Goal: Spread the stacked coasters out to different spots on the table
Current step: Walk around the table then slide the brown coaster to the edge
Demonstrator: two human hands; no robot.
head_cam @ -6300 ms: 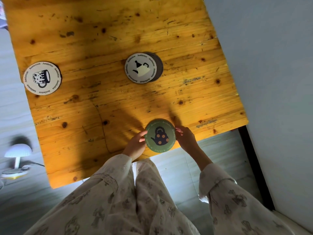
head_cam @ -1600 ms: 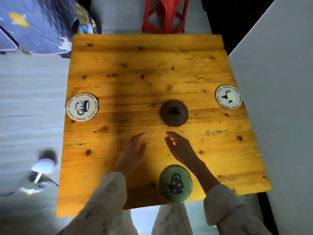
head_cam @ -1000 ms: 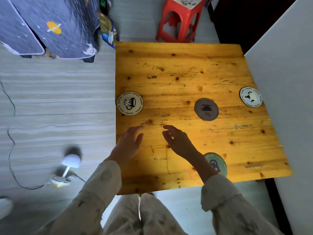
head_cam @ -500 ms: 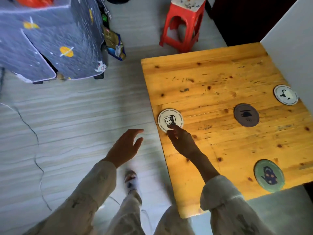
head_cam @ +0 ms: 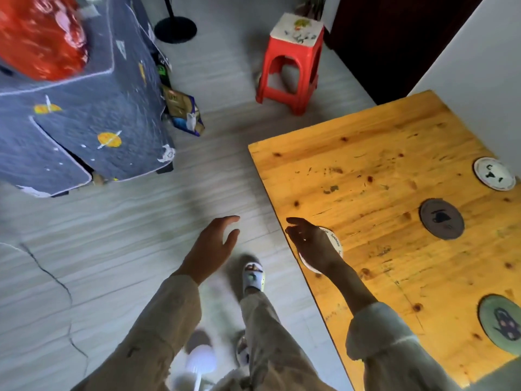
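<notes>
Four coasters: lying apart on the surface [head_cam: 366, 193].
Right hand [head_cam: 311, 246]: covering the white coaster [head_cam: 335, 244] at the surface's left edge; grip unclear.
Left hand [head_cam: 214, 246]: hanging open beside the surface, holding nothing.

Soft daylight fills the scene, brightest on the wooden table [head_cam: 394, 221], whose yellow top gleams without harsh glare. The right hand [head_cam: 313, 246] and its forearm look dark against it. Motion blur smears the pale floor [head_cam: 112, 249], the slippered foot [head_cam: 253, 276], the red bag [head_cam: 39, 35] at top left. Wide-angle distortion bends straight edges near the frame's borders.
</notes>
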